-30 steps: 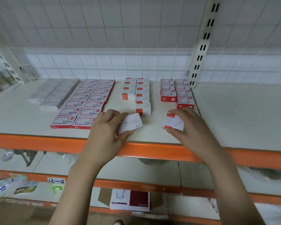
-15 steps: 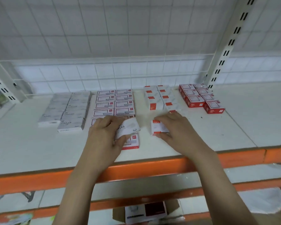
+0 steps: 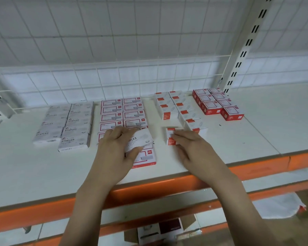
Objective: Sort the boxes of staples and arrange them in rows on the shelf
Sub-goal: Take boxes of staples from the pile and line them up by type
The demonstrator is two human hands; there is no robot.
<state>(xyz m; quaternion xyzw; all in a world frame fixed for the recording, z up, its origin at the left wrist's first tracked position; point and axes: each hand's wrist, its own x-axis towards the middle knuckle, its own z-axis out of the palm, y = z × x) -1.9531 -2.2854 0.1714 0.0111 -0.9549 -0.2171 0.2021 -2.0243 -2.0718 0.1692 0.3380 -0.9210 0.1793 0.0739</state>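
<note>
The left hand (image 3: 114, 150) gripped a white box (image 3: 138, 140) marked STAPLES, thumb under it and fingers curled over its top, holding it tilted above the front of the red-framed rows (image 3: 123, 114). The right hand (image 3: 190, 148) lay with straight fingers on a small red-and-white box (image 3: 170, 135) that sat on the shelf (image 3: 229, 139) at the front of the left row of like boxes (image 3: 178, 109). Left of the red-framed rows lay two rows of grey boxes (image 3: 66, 125). To the far right, beside the slotted upright (image 3: 245, 45), stood red boxes (image 3: 217, 103) in two rows. A wire grid (image 3: 114, 80) backed the shelf, and its front edge was orange (image 3: 149, 189).
</note>
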